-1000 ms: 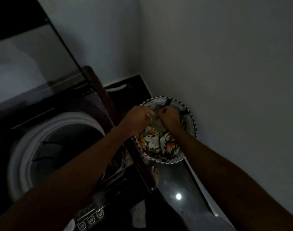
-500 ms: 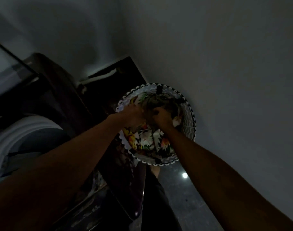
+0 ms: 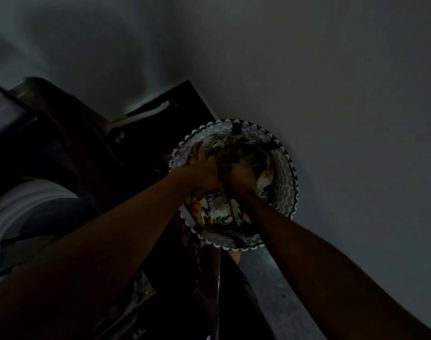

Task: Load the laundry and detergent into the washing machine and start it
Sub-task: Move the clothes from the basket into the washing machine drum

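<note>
Both grips, left hand (image 3: 204, 171) and right hand (image 3: 241, 176), clutch floral laundry (image 3: 219, 212) in basket (image 3: 287, 192); dim wall corner.

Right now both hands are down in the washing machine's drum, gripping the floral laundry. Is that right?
Not quite. In the head view both the left hand and right hand are in the round laundry basket by the wall, not the drum. They are on the floral laundry there.

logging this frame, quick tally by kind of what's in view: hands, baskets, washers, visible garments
bare hands: 2, left hand and right hand
round zigzag-trimmed laundry basket: 1
white-rimmed top-loading washing machine: 1
floral printed garment: 1 clearly visible, more may lie beneath
total: 5
</note>
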Tool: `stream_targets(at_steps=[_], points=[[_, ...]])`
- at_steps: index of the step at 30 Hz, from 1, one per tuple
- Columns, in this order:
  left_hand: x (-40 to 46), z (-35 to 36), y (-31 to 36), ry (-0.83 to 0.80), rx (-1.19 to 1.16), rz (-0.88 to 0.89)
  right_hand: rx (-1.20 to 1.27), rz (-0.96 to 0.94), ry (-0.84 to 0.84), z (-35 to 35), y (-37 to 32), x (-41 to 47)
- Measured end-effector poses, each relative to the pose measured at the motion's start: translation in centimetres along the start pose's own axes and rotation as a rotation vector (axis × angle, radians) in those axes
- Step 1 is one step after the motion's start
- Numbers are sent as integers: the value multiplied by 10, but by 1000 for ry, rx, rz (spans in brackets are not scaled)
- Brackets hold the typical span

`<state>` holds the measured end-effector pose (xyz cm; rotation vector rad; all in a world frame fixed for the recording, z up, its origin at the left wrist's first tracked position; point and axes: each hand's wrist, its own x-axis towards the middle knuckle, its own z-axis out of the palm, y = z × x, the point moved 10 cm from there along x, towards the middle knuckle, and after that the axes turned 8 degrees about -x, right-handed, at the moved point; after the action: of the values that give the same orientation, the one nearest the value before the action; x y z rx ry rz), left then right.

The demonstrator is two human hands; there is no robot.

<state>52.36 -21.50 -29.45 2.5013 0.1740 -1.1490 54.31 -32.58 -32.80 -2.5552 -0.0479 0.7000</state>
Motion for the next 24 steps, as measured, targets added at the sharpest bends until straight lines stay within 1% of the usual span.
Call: stream_targets(at_steps=[1, 3, 4, 5, 6, 8, 10, 13, 14, 16, 18, 21, 23, 24], points=[[-4, 0, 3, -17, 9, 14, 14, 8, 89, -17, -5, -7], [-18, -13, 16, 40, -8, 62, 56, -38, 264, -62, -21, -31], [-24, -19, 20, 77, -18, 81, 111, -94, 275, -78, -32, -43], [-35, -28, 28, 128, -41, 120, 103, -185, 387, -97, -45, -54], [-47, -36, 36, 179, -74, 175, 144, -246, 396, -111, -59, -65], [-81, -60, 51, 289, -268, 255, 262, -257, 459, -130, -73, -78], [-110, -80, 57, 329, -406, 292, 333, -309, 535, -141, -89, -89], [-146, -94, 61, 293, -396, 391, 310, -416, 551, -166, -131, -112], [-157, -101, 58, 310, -413, 406, 310, -436, 547, -172, -141, -118], [-181, -115, 45, 368, -450, 386, 292, -479, 501, -180, -159, -131], [-201, -126, 27, 443, -505, 325, 251, -537, 428, -179, -175, -148], [-223, -139, 0, 543, -604, 241, 203, -673, 358, -166, -191, -175], [-238, -144, -13, 569, -642, 223, 193, -743, 326, -156, -198, -187], [-243, -145, -18, 572, -677, 220, 188, -749, 305, -152, -198, -189]])
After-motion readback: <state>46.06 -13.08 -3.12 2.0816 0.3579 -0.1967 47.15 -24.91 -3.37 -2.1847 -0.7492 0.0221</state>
